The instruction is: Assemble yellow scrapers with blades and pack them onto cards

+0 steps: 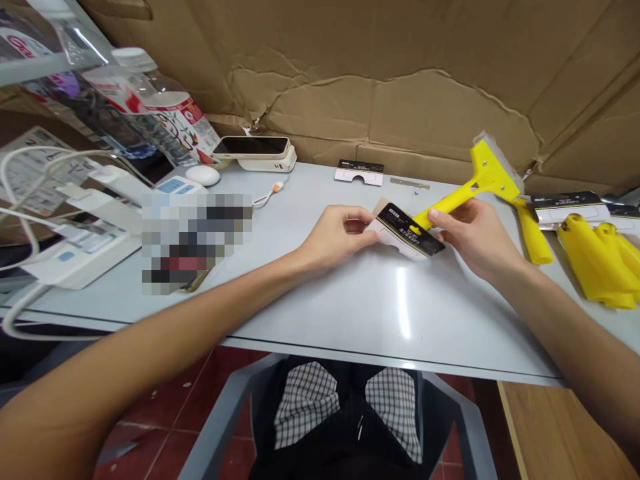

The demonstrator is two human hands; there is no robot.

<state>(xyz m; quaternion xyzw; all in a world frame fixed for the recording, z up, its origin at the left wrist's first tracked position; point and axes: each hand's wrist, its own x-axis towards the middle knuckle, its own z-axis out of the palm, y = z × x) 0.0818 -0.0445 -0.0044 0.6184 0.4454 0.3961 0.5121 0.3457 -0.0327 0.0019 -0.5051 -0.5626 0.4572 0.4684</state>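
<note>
My left hand (337, 233) pinches the left end of a black and white card sleeve (407, 231) between thumb and fingers. A yellow scraper (463, 193) slants up to the right, its wide head covered in clear plastic and its handle end at the sleeve. Around that handle, close to the sleeve's right end, my right hand (467, 233) is closed. Behind the scraper head, another yellow handle (534, 233) rests on the table.
Several yellow handles (597, 260) and card sleeves (570, 208) lie at the right. Another sleeve (359, 173) and a metal strip (410, 183) are at the back. Phone (255, 146), power strip (85, 257), cables and bottles (175, 120) occupy the left. Cardboard (375, 73) stands behind.
</note>
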